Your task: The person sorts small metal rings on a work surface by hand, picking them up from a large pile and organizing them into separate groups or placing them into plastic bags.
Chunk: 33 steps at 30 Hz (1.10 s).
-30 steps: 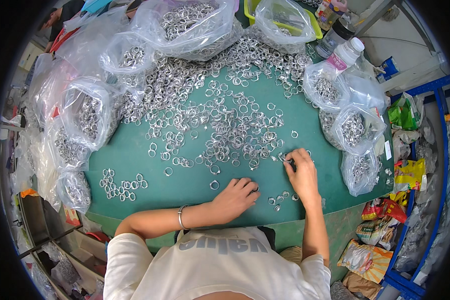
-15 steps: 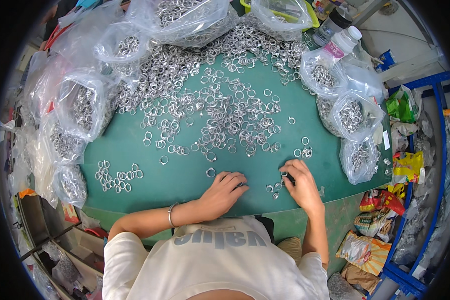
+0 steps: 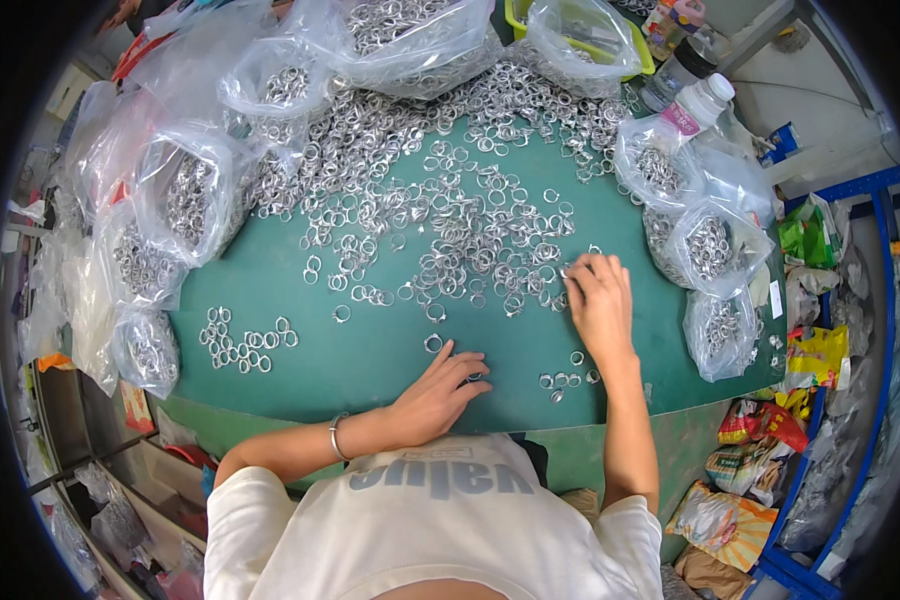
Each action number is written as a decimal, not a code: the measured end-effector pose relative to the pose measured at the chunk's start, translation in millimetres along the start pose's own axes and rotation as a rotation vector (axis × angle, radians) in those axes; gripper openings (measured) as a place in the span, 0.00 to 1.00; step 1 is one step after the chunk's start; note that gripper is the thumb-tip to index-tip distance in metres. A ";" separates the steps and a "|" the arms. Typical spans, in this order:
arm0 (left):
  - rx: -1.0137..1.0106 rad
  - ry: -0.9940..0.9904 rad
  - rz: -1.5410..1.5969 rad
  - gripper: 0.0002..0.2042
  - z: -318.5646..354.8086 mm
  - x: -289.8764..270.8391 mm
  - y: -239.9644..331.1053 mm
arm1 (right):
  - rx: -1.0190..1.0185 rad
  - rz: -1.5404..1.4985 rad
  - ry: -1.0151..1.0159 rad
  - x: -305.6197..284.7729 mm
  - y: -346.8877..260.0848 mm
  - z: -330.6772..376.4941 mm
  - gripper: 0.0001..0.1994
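Observation:
Many silver-coloured metal rings (image 3: 470,235) lie loose on a green tabletop (image 3: 370,365). My left hand (image 3: 435,398) rests palm down near the front edge, and a ring (image 3: 473,378) shows between its thumb and fingers. A single ring (image 3: 433,343) lies just beyond that hand. Farther out, my right hand (image 3: 602,300) is at the right side of the loose rings, its fingertips pinched on a small silvery ring (image 3: 566,272) that they partly cover. Below its wrist sits a small group of rings (image 3: 560,380).
Another group of rings (image 3: 245,345) lies at the left. Open plastic bags of rings (image 3: 185,200) line the left side; more bags (image 3: 710,245) stand at right. A heap (image 3: 370,130) spreads at the back, near a yellow-green basket (image 3: 645,60) and a white bottle (image 3: 705,98).
My right hand has moved away from the small front group to the edge of the loose rings. That front group has more rings in it. My left hand has shifted only slightly.

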<state>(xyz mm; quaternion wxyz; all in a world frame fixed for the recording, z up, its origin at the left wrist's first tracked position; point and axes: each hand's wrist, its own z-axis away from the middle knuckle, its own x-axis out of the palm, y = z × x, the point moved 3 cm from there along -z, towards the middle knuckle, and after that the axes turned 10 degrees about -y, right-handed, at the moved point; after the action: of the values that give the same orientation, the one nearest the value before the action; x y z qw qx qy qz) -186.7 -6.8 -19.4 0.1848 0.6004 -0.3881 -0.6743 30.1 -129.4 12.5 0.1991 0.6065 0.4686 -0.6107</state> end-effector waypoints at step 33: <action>-0.384 0.384 -0.120 0.19 102.4 -25.9 -20.7 | -0.109 -0.282 -0.354 47.2 -149.5 27.5 0.09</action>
<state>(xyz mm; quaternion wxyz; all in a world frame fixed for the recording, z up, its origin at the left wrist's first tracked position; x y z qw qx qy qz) -274.4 55.7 -19.9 0.3251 0.6930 -0.1748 -0.6192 -115.3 -64.5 13.5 0.2232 0.4066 0.5388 -0.7032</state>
